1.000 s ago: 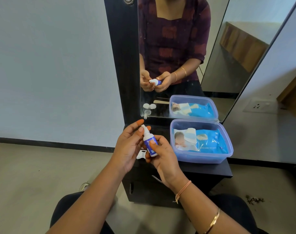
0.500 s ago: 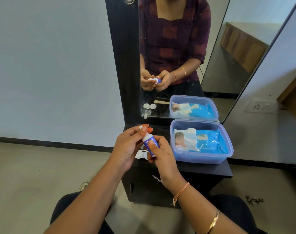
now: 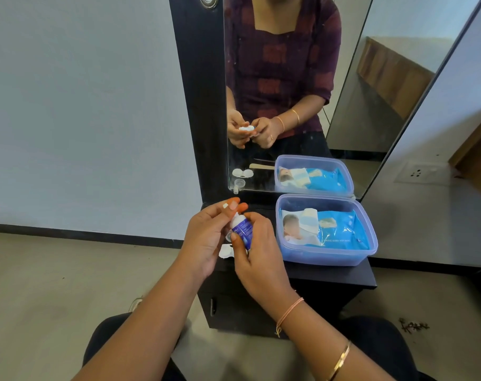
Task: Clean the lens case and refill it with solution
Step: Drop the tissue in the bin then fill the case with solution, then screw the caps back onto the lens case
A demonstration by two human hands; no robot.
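1. While the translucent blue plastic tub [image 3: 327, 258] stands aside, the right hand [image 3: 261, 259] left of it grips the white-and-blue solution bottle [image 3: 243, 229]; fingers of the left hand [image 3: 206, 237] pinch its top.
2. The white plastic lens case [image 3: 225, 251] lies left of the tub too; a mis-aimed squeeze would wet the counter [image 3: 330, 276].

Gripping the solution bottle [image 3: 243, 229] round its blue label with the right hand [image 3: 258, 259], tilting it top away. Pinching its white top with the fingertips of the left hand [image 3: 206, 237]. Holding both hands over the left part of the black dresser top [image 3: 330, 276], just above a white lens case [image 3: 225, 251] lying there, partly hidden. Looking down also at a clear plastic container [image 3: 324, 258] beside the right hand, holding a blue wet wipes pack [image 3: 341, 232] and standing against the mirror [image 3: 288, 64].
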